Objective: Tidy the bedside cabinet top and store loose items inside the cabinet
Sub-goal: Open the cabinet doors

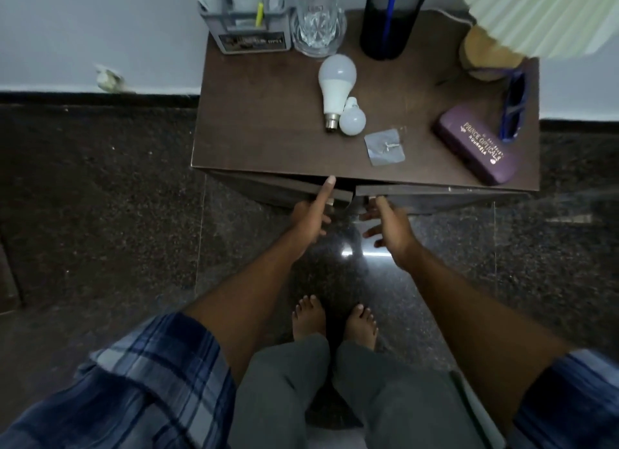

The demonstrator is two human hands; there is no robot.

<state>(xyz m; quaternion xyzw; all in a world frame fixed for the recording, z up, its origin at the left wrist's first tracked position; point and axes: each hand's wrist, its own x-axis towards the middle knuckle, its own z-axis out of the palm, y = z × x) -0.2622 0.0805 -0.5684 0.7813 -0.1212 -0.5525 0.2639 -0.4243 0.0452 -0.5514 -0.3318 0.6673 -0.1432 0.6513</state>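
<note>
Two smooth white bulbs, a large bulb [336, 80] and a small bulb [352, 121], touch on the dark matte laminate bedside table [261, 120], near a crinkled foil square [384, 147] and a purple oblong glasses case [475, 147]. The left hand [308, 220] grips the ajar left door [284, 188], forefinger straight. The right hand [390, 227] has its fingers spread; I cannot tell whether it grips anything.

I am counting two bulbs on the worktop [261, 140]: one large bulb [336, 86] and one small bulb [352, 121] at its five o'clock. Along twelve o'clock I am counting one organiser [246, 29], one glass [316, 23], one dark bottle [390, 19] and one lamp [485, 54]. Toward three o'clock I am counting one spectacle case [475, 147], one pair of sunglasses [514, 110] and one foil packet [385, 147]. Below, I am counting two doors, the left door [274, 187] and the right door [452, 199], and two hands, my left hand [310, 219] and right hand [390, 225].
</note>
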